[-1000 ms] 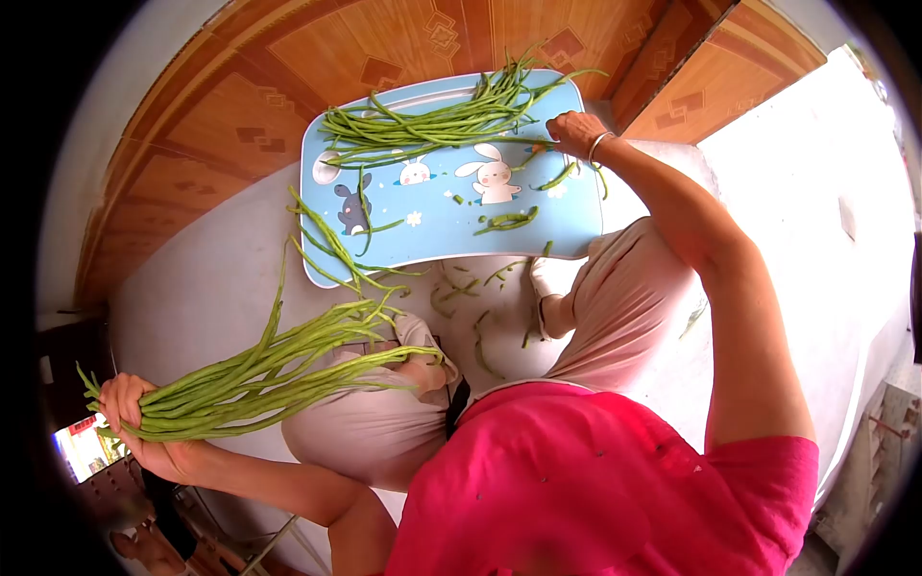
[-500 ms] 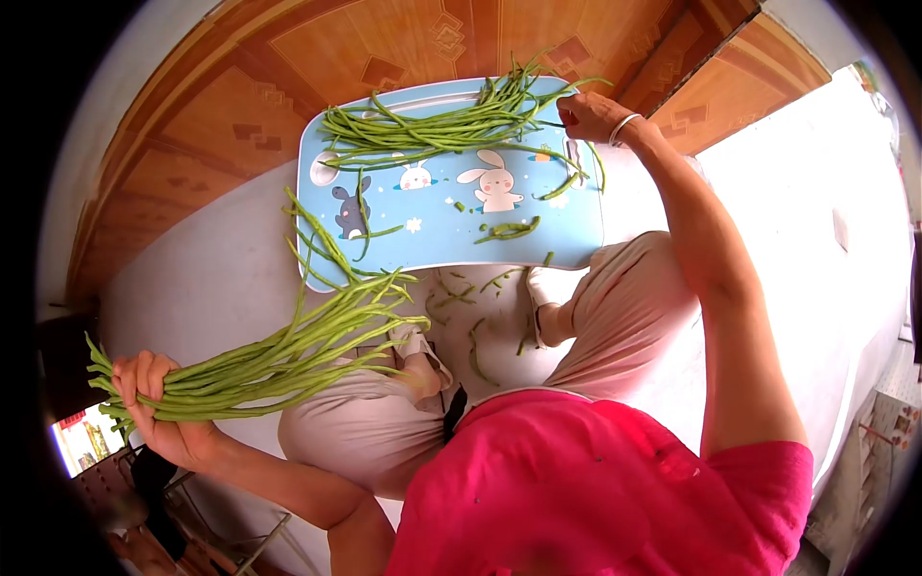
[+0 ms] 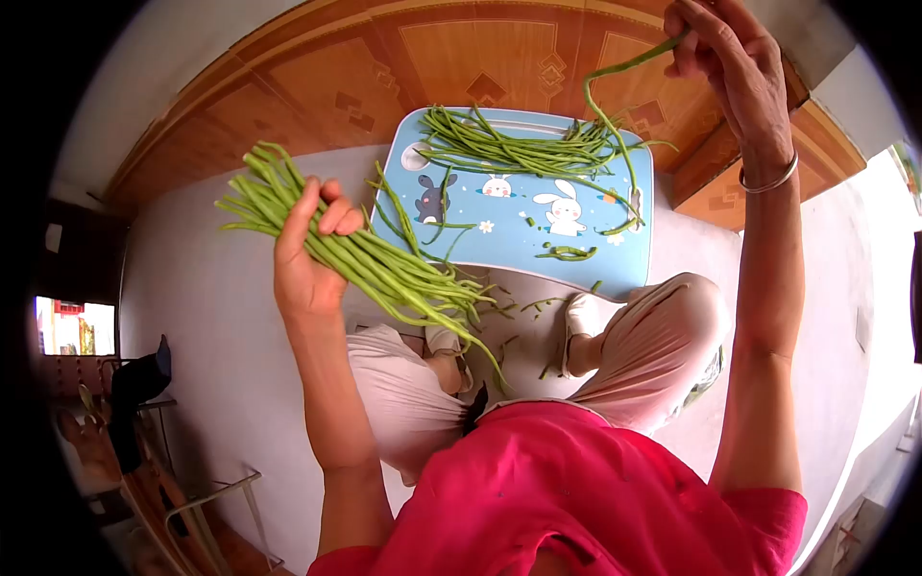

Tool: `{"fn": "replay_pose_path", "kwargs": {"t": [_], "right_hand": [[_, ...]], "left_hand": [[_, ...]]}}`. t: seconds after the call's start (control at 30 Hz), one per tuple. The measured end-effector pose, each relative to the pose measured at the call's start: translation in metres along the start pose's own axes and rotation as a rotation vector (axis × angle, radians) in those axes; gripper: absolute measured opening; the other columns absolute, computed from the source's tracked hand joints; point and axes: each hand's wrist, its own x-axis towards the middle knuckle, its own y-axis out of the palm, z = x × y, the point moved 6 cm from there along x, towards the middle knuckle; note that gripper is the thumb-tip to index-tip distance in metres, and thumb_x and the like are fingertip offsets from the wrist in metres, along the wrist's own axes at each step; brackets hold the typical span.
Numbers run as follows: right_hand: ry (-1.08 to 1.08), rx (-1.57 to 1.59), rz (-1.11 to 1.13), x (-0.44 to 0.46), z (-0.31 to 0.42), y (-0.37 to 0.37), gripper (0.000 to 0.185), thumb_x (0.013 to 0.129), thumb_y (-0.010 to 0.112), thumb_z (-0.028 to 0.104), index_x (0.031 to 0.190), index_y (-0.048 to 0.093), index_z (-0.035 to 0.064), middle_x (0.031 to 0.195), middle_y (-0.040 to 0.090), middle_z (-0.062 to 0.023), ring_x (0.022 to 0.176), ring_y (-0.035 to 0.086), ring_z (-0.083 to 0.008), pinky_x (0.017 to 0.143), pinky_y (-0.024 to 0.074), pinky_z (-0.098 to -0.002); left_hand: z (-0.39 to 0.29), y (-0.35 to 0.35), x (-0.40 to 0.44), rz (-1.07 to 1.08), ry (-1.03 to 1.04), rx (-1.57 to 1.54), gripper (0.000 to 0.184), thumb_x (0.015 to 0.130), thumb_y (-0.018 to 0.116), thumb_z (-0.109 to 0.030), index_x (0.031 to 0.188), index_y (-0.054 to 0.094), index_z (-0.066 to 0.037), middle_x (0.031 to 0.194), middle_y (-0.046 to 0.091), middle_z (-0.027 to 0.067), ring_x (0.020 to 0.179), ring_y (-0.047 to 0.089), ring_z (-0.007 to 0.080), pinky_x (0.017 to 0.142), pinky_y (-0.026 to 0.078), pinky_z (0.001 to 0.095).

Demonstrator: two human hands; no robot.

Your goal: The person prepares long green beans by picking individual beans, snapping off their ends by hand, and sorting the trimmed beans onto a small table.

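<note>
A thick bunch of long green beans [image 3: 384,274] is gripped in my left hand [image 3: 312,254], raised over my left knee, its far ends drooping toward the right. My right hand [image 3: 735,72] is lifted at the upper right, pinching the end of one long bean [image 3: 624,67] that hangs down in a curve toward the small table. On the blue table with rabbit pictures [image 3: 499,240] lies a pile of long beans [image 3: 519,149] along the far side. Some single beans [image 3: 444,206] lie at its left, and short bean pieces [image 3: 567,253] near the front edge.
Bits of bean [image 3: 543,305] are scattered on the floor between my feet. A wooden panelled cabinet front [image 3: 461,58] stands behind the table. At the lower left is a metal-framed stand [image 3: 245,490], with a dark object [image 3: 144,384] near it.
My left hand has brought its bunch up and to the right. My right hand has risen from the table's far right corner, lifting one long bean by its end.
</note>
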Motion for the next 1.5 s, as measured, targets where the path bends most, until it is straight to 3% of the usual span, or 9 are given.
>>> {"fn": "replay_pose_path", "kwargs": {"t": [0.23, 0.43, 0.63, 1.03, 1.07, 1.17, 1.23, 1.33, 1.5], "right_hand": [[0.055, 0.392, 0.330, -0.022, -0.018, 0.104, 0.021, 0.095, 0.049, 0.011, 0.109, 0.050, -0.0041, 0.090, 0.059, -0.0112, 0.063, 0.059, -0.0131, 0.072, 0.0579, -0.0339], [0.297, 0.420, 0.657, -0.078, -0.064, 0.124, 0.017, 0.097, 0.049, 0.012, 0.101, 0.054, -0.0038, 0.080, 0.062, -0.0105, 0.062, 0.060, -0.0131, 0.066, 0.0557, -0.0309], [0.642, 0.314, 0.496, -0.099, -0.144, 0.104, 0.021, 0.098, 0.049, 0.019, 0.096, 0.055, -0.0014, 0.076, 0.060, -0.0072, 0.058, 0.058, -0.0117, 0.063, 0.0564, -0.0313], [0.831, 0.341, 0.317, -0.119, -0.181, 0.112, 0.019, 0.095, 0.052, 0.019, 0.098, 0.054, 0.0002, 0.077, 0.060, -0.0058, 0.055, 0.054, -0.0086, 0.060, 0.0579, -0.0319], [0.872, 0.311, 0.374, -0.122, -0.183, 0.113, 0.026, 0.091, 0.056, 0.014, 0.112, 0.052, -0.0011, 0.096, 0.061, -0.0139, 0.065, 0.059, -0.0148, 0.063, 0.0573, -0.0317], [-0.066, -0.771, 0.234, -0.122, -0.122, 0.137, 0.047, 0.085, 0.062, 0.008, 0.128, 0.045, 0.0000, 0.120, 0.052, -0.0198, 0.084, 0.061, -0.0230, 0.068, 0.0562, -0.0324], [-0.380, -0.815, 0.419, -0.132, -0.071, 0.183, 0.067, 0.075, 0.071, 0.010, 0.135, 0.042, 0.0023, 0.129, 0.046, -0.0168, 0.107, 0.051, -0.0306, 0.085, 0.0471, -0.0405], [-0.498, -0.593, 0.733, -0.186, -0.054, 0.262, 0.043, 0.079, 0.068, 0.034, 0.101, 0.056, -0.0006, 0.102, 0.056, -0.0149, 0.095, 0.055, -0.0296, 0.091, 0.0416, -0.0434], [-0.370, -0.529, 0.723, -0.209, -0.073, 0.302, 0.019, 0.085, 0.063, 0.019, 0.085, 0.057, 0.0015, 0.079, 0.056, -0.0115, 0.078, 0.058, -0.0274, 0.094, 0.0401, -0.0446]], "left_hand": [[0.041, -0.014, 0.015, -0.094, -0.237, -0.048, 0.030, 0.091, 0.057, -0.007, 0.112, 0.047, 0.012, 0.129, 0.043, 0.0372, 0.061, 0.044, 0.0061, 0.064, 0.044, 0.0252], [0.006, -0.020, 0.015, -0.113, 0.013, -0.065, 0.015, 0.091, 0.057, -0.004, 0.105, 0.054, 0.001, 0.115, 0.056, 0.0205, 0.061, 0.045, 0.0092, 0.060, 0.041, 0.0254], [-0.029, -0.029, 0.015, -0.139, 0.230, -0.057, 0.008, 0.091, 0.059, -0.005, 0.098, 0.057, -0.003, 0.103, 0.060, 0.0089, 0.062, 0.044, 0.0090, 0.061, 0.039, 0.0250], [-0.014, -0.038, 0.020, -0.197, 0.119, -0.203, 0.009, 0.090, 0.056, -0.003, 0.099, 0.056, -0.001, 0.099, 0.061, 0.0115, 0.061, 0.046, 0.0115, 0.061, 0.040, 0.0284], [-0.014, -0.042, 0.021, -0.221, 0.121, -0.239, 0.007, 0.090, 0.056, -0.003, 0.097, 0.055, -0.001, 0.096, 0.061, 0.0111, 0.060, 0.046, 0.0118, 0.060, 0.040, 0.0285], [-0.012, -0.046, 0.021, -0.272, 0.124, -0.343, 0.004, 0.091, 0.055, -0.003, 0.094, 0.054, -0.001, 0.089, 0.060, 0.0100, 0.060, 0.046, 0.0125, 0.060, 0.041, 0.0290], [-0.008, -0.048, 0.024, -0.269, 0.123, -0.383, 0.003, 0.091, 0.055, -0.004, 0.092, 0.053, -0.001, 0.086, 0.060, 0.0095, 0.060, 0.046, 0.0130, 0.060, 0.042, 0.0295], [0.001, -0.048, 0.027, -0.247, 0.112, -0.425, 0.005, 0.091, 0.054, -0.005, 0.092, 0.052, -0.001, 0.082, 0.058, 0.0084, 0.060, 0.046, 0.0131, 0.059, 0.042, 0.0302], [-0.023, -0.052, 0.024, -0.225, 0.231, -0.351, 0.007, 0.087, 0.061, -0.004, 0.088, 0.055, -0.003, 0.075, 0.056, 0.0062, 0.059, 0.046, 0.0125, 0.058, 0.041, 0.0293]]}}
